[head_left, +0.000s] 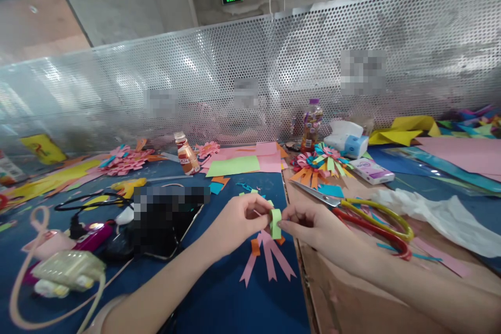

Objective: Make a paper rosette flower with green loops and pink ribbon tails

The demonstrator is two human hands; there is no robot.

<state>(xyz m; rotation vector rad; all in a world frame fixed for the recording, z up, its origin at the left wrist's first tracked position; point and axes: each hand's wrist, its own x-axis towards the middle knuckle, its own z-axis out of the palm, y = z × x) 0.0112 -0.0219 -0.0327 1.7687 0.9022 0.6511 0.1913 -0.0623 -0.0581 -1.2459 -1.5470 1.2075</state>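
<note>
My left hand (239,219) and my right hand (309,223) meet over the blue table top, both pinching a small green paper strip (276,223) bent into a loop. Just below the hands lie pink and orange notched paper strips (268,257) fanned out on the blue surface. Large scissors (364,214) with red and yellow handles rest right of my right hand.
A finished paper flower (321,162) sits behind the scissors, another pink one (124,159) at the left. Drink bottles (187,153), a tissue pack (347,142), coloured paper sheets (242,163), a phone (166,224) and cables crowd the table. A perforated metal screen (274,73) bounds the far edge.
</note>
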